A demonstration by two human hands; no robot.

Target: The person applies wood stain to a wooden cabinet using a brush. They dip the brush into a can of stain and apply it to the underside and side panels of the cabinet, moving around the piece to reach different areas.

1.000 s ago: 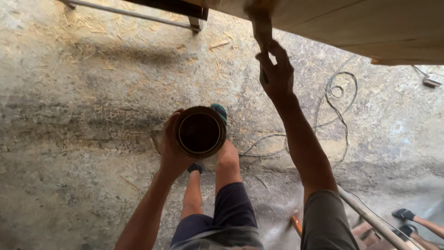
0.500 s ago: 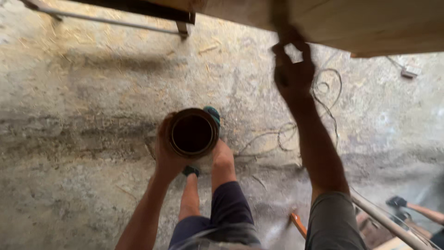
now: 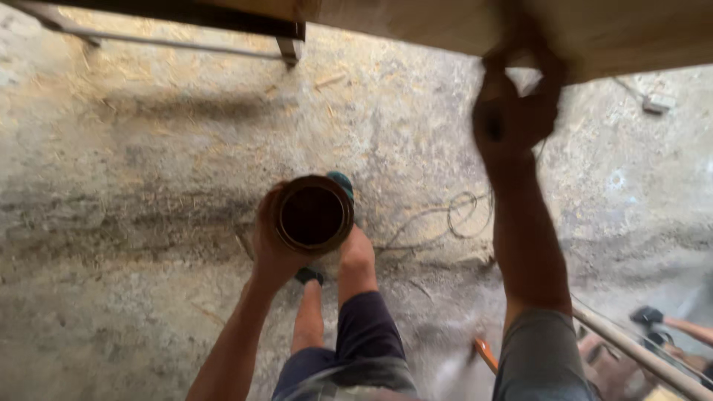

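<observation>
One floor (image 3: 134, 186), rough concrete strewn with straw. One wooden desk (image 3: 624, 30) overhead at the top edge. One metal rail (image 3: 639, 353) at lower right. One cable loop (image 3: 464, 215) on the floor. One can (image 3: 313, 215), round, dark inside, held upright above the knees. Two hands. Left hand (image 3: 271, 241) wrapped round the can's side, gripping it. Right hand (image 3: 516, 111) raised at the desk edge, blurred, fingers curled closed on something I cannot make out.

Since half a second ago: can hardly shifted; right hand still up at the desk, blur heavier.
</observation>
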